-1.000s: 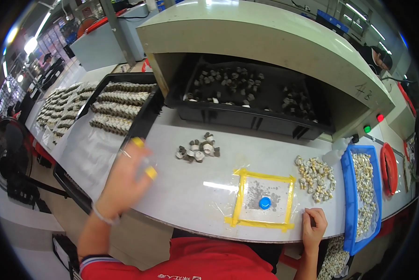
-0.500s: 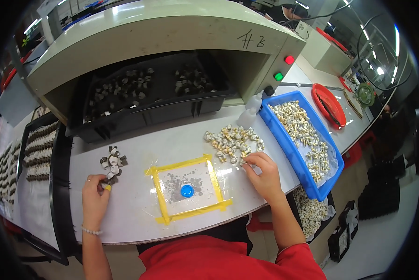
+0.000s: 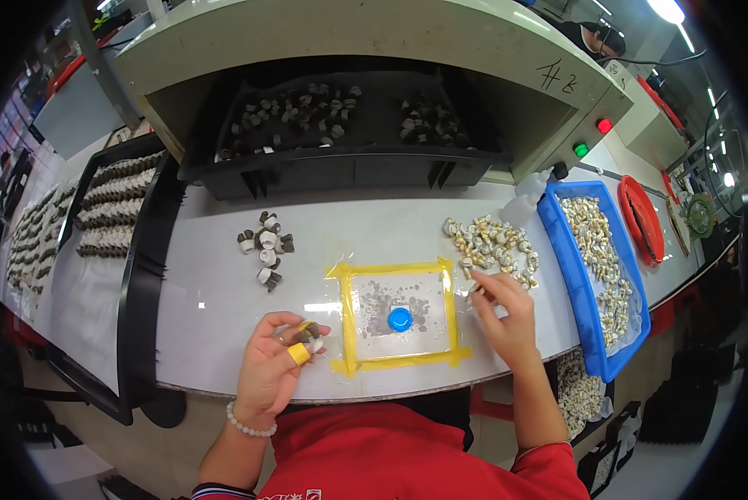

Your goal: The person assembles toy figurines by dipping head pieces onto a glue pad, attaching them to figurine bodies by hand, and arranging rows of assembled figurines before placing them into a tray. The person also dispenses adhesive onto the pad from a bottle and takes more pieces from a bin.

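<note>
My left hand (image 3: 267, 367), with yellow tape on its fingers, is raised over the front of the table. It pinches a small white-and-dark cap-like piece (image 3: 315, 342) between thumb and forefinger. Several similar white-and-dark pieces (image 3: 267, 240) lie in a loose cluster beyond that hand. My right hand (image 3: 509, 321) is at the near edge of a pile of small cream-and-gold pieces (image 3: 495, 240), its thumb and forefinger closed around a small pale piece (image 3: 474, 293), partly hidden by the fingers. Between my hands, a blue round cap (image 3: 400, 319) sits on a wet, yellow-taped rectangle (image 3: 349, 321).
A blue tray (image 3: 595, 337) of cream-and-gold pieces stands at the right. At the left, a black tray (image 3: 140, 325) holds rows of white-and-dark pieces. Another black tray (image 3: 324, 171) sits inside the beige machine (image 3: 349, 37). Clear squeeze bottles (image 3: 521, 207) stand beside the blue tray.
My left hand has left the white-and-dark cluster and come nearer the taped rectangle, carrying one piece. My right hand has drawn slightly back from the pile. The view has shifted left.
</note>
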A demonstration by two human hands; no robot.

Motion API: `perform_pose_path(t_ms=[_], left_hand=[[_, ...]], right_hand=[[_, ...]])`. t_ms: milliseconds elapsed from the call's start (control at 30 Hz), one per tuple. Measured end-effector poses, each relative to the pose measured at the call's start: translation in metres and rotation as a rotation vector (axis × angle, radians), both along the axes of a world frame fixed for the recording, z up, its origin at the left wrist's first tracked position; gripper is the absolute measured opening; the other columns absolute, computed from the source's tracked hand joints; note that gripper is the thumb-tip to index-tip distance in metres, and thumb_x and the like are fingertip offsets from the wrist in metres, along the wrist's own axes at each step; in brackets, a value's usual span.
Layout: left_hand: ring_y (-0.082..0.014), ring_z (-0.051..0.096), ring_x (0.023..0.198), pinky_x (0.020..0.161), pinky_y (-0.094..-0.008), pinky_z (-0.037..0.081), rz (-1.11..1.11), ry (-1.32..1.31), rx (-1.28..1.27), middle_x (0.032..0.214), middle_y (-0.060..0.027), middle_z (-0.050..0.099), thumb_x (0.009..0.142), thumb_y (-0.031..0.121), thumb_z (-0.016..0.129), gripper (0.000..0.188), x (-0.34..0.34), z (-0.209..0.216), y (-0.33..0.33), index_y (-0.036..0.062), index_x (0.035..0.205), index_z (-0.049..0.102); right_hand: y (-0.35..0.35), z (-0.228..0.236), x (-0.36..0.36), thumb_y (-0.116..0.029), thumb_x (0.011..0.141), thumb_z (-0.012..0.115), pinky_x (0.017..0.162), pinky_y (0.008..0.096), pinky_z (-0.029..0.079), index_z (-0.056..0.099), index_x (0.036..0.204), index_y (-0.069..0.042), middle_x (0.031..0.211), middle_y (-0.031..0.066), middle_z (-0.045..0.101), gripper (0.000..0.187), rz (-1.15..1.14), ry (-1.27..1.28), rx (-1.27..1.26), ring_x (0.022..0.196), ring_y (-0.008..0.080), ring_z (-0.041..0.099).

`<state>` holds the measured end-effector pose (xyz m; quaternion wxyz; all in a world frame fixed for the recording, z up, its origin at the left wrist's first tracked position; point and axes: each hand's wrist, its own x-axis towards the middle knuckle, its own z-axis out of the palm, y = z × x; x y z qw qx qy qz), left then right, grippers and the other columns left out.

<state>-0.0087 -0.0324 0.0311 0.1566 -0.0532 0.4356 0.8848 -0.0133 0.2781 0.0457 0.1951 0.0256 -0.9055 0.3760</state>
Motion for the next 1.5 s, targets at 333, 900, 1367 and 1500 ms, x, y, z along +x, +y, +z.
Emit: perform_pose_path(t_ms=[333,900,1367,1500], left_hand=[[-0.0288,0.06,0.103,0.094,-0.0427,0.049,-0.221,-0.095,0.194,0.109,-0.015,0.059,0.083,-0.008,0.056,0.035,0.008,-0.016,0.032,-0.0024,0.118,0.052],[-0.0273,0.061,0.101,0.092,-0.0409,0.053,-0.227,0.055,0.175,0.108,-0.0166,0.059,0.082,-0.013,0.057,0.03,0.01,-0.026,0.04,-0.0087,0.112,0.056],[-0.0275,0.063,0.099,0.09,-0.0393,0.054,-0.195,-0.053,0.253,0.105,-0.0186,0.062,0.083,-0.009,0.06,0.024,0.011,-0.021,0.039,-0.0081,0.107,0.057],[-0.0274,0.062,0.1,0.092,-0.0398,0.053,-0.196,0.006,0.215,0.106,-0.0188,0.061,0.083,-0.009,0.06,0.024,0.012,-0.024,0.041,-0.0086,0.106,0.057]], right_hand=[[-0.014,-0.023,0.017,0.005,0.071,0.067,0.068,0.0325,0.05,0.063,0.09,-0.001,0.089,0.0107,0.065,0.021,0.302,0.088,0.181,0.079,0.0245,0.063],[-0.013,-0.005,0.016,-0.007,0.07,0.073,0.067,0.034,0.046,0.067,0.094,-0.006,0.086,0.0063,0.062,0.024,0.365,-0.013,0.35,0.078,0.0224,0.059],[-0.048,0.007,-0.02,-0.008,0.069,0.074,0.065,0.0335,0.048,0.068,0.094,-0.005,0.084,0.0072,0.061,0.026,0.555,0.026,0.335,0.076,0.0236,0.06],[-0.053,0.012,-0.023,-0.008,0.069,0.074,0.064,0.0335,0.048,0.069,0.092,-0.005,0.083,0.007,0.061,0.023,0.594,-0.019,0.429,0.074,0.0232,0.059]])
